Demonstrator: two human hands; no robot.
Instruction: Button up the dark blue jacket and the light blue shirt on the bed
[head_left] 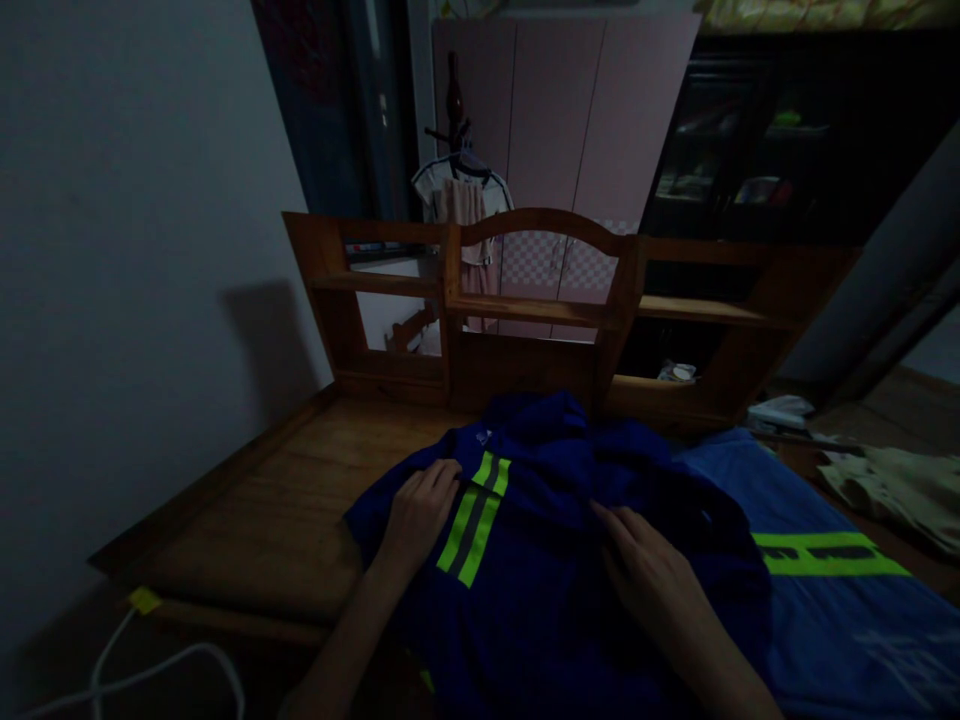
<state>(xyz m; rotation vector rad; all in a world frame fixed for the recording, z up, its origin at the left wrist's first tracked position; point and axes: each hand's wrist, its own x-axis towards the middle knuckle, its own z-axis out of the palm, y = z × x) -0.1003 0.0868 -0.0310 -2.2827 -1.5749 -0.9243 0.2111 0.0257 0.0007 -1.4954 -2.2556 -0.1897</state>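
Note:
A dark blue shirt (555, 560) with neon yellow-green reflective stripes lies spread on a wooden bed platform (285, 510). My left hand (418, 510) rests flat on the shirt's left side, fingers stretched toward the stripes. Over on the shirt's middle, my right hand (649, 570) lies palm down with its fingers pointing up-left. Neither hand grips the cloth.
A lighter blue garment (832, 590) with a yellow-green stripe lies to the right, and a beige cloth (892, 490) beyond it. A wooden shelved headboard (540, 310) stands behind. A white cable (142, 670) runs at the lower left. A grey wall is at the left.

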